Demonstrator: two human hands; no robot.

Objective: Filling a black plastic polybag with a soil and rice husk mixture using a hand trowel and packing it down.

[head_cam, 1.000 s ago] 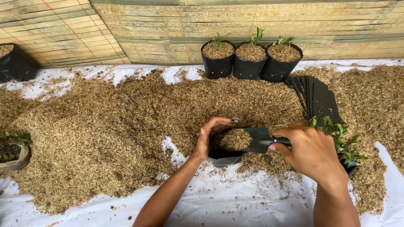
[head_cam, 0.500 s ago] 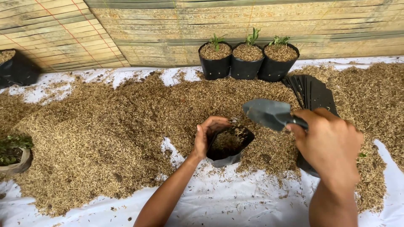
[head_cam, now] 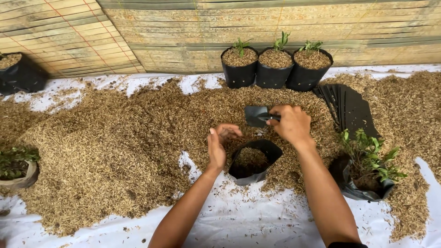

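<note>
Far left: a dark pot (head_cam: 20, 76) by the woven bamboo wall (head_cam: 275, 23); lower down, a leafy seedling in a pale pot (head_cam: 16, 167). Loose, dry golden rice husk (head_cam: 101, 138) spread in a coarse heap over the white plastic sheet (head_cam: 239, 220).

Your left hand (head_cam: 217, 146): forearm rising from the bottom edge, palm turned right, fingers half curled and apart, gripping nothing, hovering just left of the soft black plastic grow bag (head_cam: 254, 160), which stands open and partly filled with husk at the heap's front edge.

Your right hand (head_cam: 290, 123): arm reaching up from lower right, fingers wrapped tight around the handle of the small dark metal trowel (head_cam: 257, 115), its blade pointing left, above and behind the bag.

Behind: three filled black bags with green sprouts (head_cam: 275, 64). Right: a fanned stack of flat empty black bags (head_cam: 349, 108); a bushy green seedling in a crumpled black bag (head_cam: 367, 170)
</note>
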